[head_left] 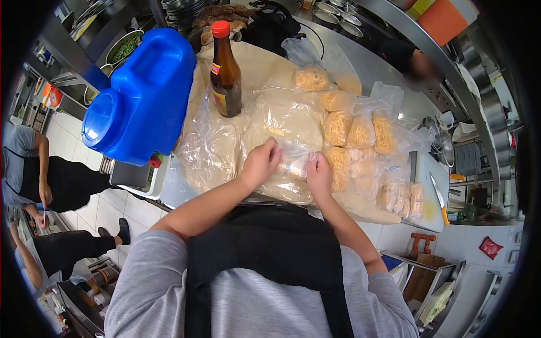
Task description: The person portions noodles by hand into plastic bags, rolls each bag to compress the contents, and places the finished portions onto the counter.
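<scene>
Centrally | small clear bag (pixel 293 161) between left hand (pixel 261 162) and right hand (pixel 319 176) | each pinching one side

Blue jug (pixel 143 96) near red-capped brown bottle (pixel 226 84), orange-handled knife (pixel 439 197) on pale board (pixel 427 197).

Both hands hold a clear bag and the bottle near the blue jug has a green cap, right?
Not quite: the head view shows the bottle near the blue jug has a red cap. The left hand and right hand do hold a clear bag.
</scene>
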`<state>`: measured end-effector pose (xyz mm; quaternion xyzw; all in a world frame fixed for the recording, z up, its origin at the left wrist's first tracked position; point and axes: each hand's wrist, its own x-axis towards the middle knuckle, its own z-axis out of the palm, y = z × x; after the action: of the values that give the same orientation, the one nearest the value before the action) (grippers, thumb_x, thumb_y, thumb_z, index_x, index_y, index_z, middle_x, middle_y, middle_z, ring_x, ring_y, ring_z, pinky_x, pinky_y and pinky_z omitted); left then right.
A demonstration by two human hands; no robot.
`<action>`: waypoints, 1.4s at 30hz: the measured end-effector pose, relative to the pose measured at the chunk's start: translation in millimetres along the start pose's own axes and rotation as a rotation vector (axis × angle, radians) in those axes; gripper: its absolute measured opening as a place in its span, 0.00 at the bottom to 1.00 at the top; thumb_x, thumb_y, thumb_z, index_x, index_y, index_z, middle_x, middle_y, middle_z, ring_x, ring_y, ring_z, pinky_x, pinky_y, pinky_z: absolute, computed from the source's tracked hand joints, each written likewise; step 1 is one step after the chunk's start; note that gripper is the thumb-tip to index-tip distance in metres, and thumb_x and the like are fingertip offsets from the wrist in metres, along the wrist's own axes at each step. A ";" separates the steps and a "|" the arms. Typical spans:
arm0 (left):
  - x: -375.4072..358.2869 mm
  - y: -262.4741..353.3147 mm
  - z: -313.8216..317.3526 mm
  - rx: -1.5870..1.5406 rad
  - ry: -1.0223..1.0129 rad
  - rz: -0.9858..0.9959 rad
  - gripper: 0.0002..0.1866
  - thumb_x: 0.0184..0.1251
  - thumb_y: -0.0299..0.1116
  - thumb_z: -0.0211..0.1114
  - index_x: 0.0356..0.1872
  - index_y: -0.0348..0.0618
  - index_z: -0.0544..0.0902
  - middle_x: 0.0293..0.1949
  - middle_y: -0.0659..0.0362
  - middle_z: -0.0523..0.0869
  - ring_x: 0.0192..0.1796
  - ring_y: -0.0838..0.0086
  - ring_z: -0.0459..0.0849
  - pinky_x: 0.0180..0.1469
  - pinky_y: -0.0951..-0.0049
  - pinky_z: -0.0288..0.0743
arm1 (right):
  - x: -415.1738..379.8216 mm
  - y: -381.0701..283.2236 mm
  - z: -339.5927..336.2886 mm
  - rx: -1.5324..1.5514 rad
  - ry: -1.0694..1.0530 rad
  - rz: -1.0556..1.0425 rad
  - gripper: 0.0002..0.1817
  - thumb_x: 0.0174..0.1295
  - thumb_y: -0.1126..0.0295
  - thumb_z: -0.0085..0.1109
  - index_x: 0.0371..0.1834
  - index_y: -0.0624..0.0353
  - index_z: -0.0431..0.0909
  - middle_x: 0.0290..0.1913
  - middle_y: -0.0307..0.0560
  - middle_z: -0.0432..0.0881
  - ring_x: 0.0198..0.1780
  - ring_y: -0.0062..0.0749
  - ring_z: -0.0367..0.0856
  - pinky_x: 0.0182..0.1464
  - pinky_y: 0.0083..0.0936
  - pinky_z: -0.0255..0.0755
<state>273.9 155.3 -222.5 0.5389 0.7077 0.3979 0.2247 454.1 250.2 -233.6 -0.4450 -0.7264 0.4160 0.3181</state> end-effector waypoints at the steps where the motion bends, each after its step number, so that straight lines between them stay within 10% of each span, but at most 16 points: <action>1: 1.7 1.4 2.7 -0.073 0.069 -0.090 0.10 0.68 0.33 0.68 0.39 0.40 0.76 0.39 0.47 0.82 0.33 0.54 0.82 0.37 0.58 0.76 | 2.7 -1.0 0.8 -0.075 -0.012 0.042 0.14 0.72 0.64 0.56 0.34 0.64 0.76 0.23 0.53 0.77 0.25 0.47 0.78 0.30 0.40 0.69; 6: 3.8 6.4 -4.1 0.114 0.166 0.077 0.11 0.65 0.32 0.67 0.43 0.42 0.76 0.42 0.49 0.83 0.38 0.58 0.83 0.41 0.59 0.76 | 11.9 -11.1 -4.3 -0.324 -0.112 0.071 0.14 0.69 0.64 0.57 0.31 0.65 0.77 0.23 0.59 0.79 0.25 0.52 0.79 0.30 0.43 0.70; 8: 0.8 23.0 -15.1 0.415 0.193 0.588 0.14 0.64 0.34 0.68 0.50 0.46 0.80 0.47 0.54 0.83 0.50 0.62 0.82 0.51 0.60 0.75 | 12.9 -9.7 -4.2 -0.384 -0.105 -0.034 0.13 0.67 0.66 0.59 0.31 0.66 0.77 0.23 0.60 0.79 0.27 0.57 0.80 0.33 0.45 0.73; 11: -5.9 15.2 3.2 0.342 -0.131 0.471 0.19 0.63 0.38 0.69 0.55 0.49 0.82 0.52 0.59 0.82 0.58 0.64 0.78 0.60 0.60 0.71 | 17.5 0.5 -6.0 -0.470 -0.137 -0.142 0.09 0.65 0.67 0.60 0.37 0.63 0.78 0.26 0.60 0.80 0.30 0.59 0.81 0.35 0.47 0.75; 15: -6.1 18.7 -0.9 0.305 -0.149 0.417 0.21 0.61 0.42 0.70 0.55 0.49 0.83 0.55 0.59 0.82 0.57 0.61 0.79 0.61 0.60 0.71 | 20.9 -35.3 -17.7 -0.405 -0.004 -0.170 0.12 0.64 0.67 0.63 0.46 0.59 0.76 0.37 0.57 0.82 0.39 0.57 0.83 0.42 0.45 0.76; 18: -4.3 17.3 -5.0 0.348 -0.188 0.385 0.21 0.61 0.43 0.70 0.54 0.49 0.84 0.56 0.60 0.82 0.58 0.60 0.79 0.61 0.59 0.71 | 6.9 -42.2 -15.8 -0.480 -0.028 -0.673 0.21 0.61 0.63 0.67 0.54 0.58 0.72 0.48 0.55 0.81 0.51 0.52 0.81 0.50 0.45 0.75; 20: 1.2 17.2 -8.0 0.428 -0.211 0.357 0.22 0.60 0.45 0.70 0.54 0.49 0.83 0.56 0.59 0.83 0.59 0.60 0.80 0.61 0.59 0.70 | -5.9 -34.5 -11.7 -0.569 -0.290 -0.642 0.28 0.56 0.58 0.71 0.55 0.59 0.72 0.51 0.53 0.79 0.56 0.49 0.78 0.56 0.42 0.73; 24: 13.2 30.6 -15.4 0.500 -0.371 0.251 0.26 0.57 0.52 0.72 0.52 0.49 0.83 0.54 0.58 0.84 0.57 0.62 0.82 0.57 0.59 0.70 | -4.9 -21.9 -17.0 -0.529 -0.363 -0.500 0.37 0.51 0.55 0.74 0.61 0.58 0.68 0.50 0.54 0.79 0.54 0.55 0.77 0.57 0.46 0.71; 30: 28.8 70.5 -20.9 0.696 -0.681 0.177 0.31 0.54 0.57 0.74 0.52 0.46 0.82 0.47 0.52 0.87 0.51 0.55 0.85 0.53 0.57 0.73 | -18.5 -14.0 -35.4 -0.745 -0.243 -0.810 0.26 0.59 0.58 0.63 0.59 0.57 0.73 0.47 0.47 0.78 0.49 0.41 0.78 0.51 0.38 0.70; 36: 54.5 101.6 2.8 0.066 -1.144 0.163 0.29 0.65 0.53 0.70 0.56 0.40 0.78 0.47 0.47 0.87 0.44 0.62 0.88 0.48 0.63 0.80 | -47.7 -27.4 -112.7 -0.666 -0.019 -0.957 0.19 0.60 0.66 0.56 0.55 0.54 0.75 0.42 0.40 0.75 0.44 0.34 0.77 0.48 0.32 0.71; 38: 50.8 138.6 17.2 -0.608 -1.504 -0.523 0.27 0.70 0.44 0.67 0.64 0.39 0.73 0.52 0.53 0.85 0.43 0.69 0.86 0.44 0.68 0.81 | -57.6 -22.1 -139.5 -0.576 0.030 -0.992 0.19 0.59 0.67 0.58 0.56 0.52 0.76 0.43 0.42 0.75 0.44 0.35 0.78 0.47 0.33 0.73; 42: 59.6 158.0 80.8 -0.762 -1.810 -0.673 0.28 0.69 0.39 0.67 0.65 0.41 0.70 0.45 0.54 0.81 0.34 0.75 0.80 0.31 0.77 0.74 | -93.3 -11.7 -207.3 -0.492 -0.140 -0.818 0.22 0.58 0.69 0.63 0.59 0.46 0.78 0.45 0.48 0.77 0.45 0.42 0.81 0.46 0.35 0.78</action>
<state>407.5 253.5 -135.7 0.3039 0.2154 -0.0414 0.9271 659.6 228.8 -138.2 -0.1559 -0.9383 0.1016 0.2914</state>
